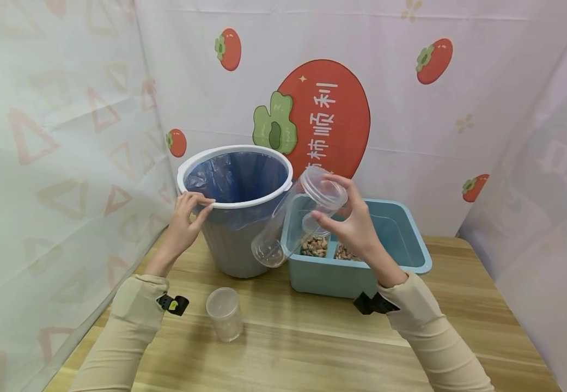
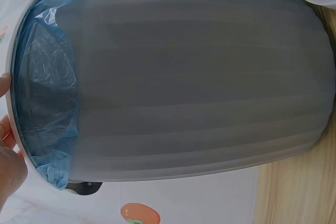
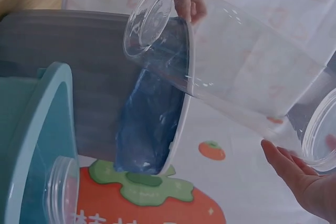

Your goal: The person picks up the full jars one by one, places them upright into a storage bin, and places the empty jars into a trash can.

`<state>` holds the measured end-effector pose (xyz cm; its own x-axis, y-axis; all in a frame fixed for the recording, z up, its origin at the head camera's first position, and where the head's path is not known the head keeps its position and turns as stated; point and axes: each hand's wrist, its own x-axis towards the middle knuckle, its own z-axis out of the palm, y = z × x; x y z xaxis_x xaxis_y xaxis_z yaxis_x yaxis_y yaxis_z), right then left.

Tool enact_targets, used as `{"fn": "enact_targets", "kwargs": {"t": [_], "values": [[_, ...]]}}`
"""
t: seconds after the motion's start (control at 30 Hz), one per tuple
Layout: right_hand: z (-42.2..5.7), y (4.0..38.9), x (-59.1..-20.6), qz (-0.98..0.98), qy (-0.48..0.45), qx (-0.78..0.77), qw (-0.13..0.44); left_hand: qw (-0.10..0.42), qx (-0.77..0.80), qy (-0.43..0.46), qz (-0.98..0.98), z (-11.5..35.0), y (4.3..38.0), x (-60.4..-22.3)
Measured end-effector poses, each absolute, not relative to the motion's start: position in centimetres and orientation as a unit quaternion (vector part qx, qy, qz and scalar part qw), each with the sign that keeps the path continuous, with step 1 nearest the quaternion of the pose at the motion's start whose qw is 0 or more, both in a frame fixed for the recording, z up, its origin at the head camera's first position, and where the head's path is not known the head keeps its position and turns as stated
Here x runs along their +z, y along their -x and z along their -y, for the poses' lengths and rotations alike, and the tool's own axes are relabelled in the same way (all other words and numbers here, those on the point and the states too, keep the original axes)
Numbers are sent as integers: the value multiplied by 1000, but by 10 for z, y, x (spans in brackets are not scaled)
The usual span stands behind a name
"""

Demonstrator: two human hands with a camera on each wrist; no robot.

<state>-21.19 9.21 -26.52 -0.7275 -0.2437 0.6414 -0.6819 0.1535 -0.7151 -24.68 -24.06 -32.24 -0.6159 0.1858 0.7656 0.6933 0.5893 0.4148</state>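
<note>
My right hand [image 1: 354, 223] grips a tall clear plastic jar [image 1: 283, 220] near its lidded end, thumb on one side and fingers on the other. The jar tilts, lid up to the right and base down to the left, and shows nothing inside. It hangs in front of the gap between the trash can [image 1: 236, 245] and the blue-green tub [image 1: 332, 280]. At the trash can's near left, my left hand [image 1: 185, 220] pinches the white rim, fingers over the top and thumb outside. A blue bag [image 1: 244, 174] lines the can.
In the tub stand clear containers with small brown pieces [image 1: 314, 246]; a divider partly hides them. A smaller lidded clear container [image 1: 225, 316] stands on the wooden table [image 1: 303, 348], nearer to me. A patterned cloth backdrop [image 1: 396, 120] closes off the back and sides.
</note>
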Motion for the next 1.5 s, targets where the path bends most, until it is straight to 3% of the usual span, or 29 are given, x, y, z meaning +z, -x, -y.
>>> {"fn": "enact_targets", "kwargs": {"t": [0.47,0.87,1.5], "values": [[-86,219,-248,643,-315,658,233,340,-367,265,824,240,245,-321],[-70,235,-238,610,-286,674,303,344,-365,267,823,240,245,-320],[-22,276,-251,737,-247,567,273,348,-361,271,822,241,246,-322]]}}
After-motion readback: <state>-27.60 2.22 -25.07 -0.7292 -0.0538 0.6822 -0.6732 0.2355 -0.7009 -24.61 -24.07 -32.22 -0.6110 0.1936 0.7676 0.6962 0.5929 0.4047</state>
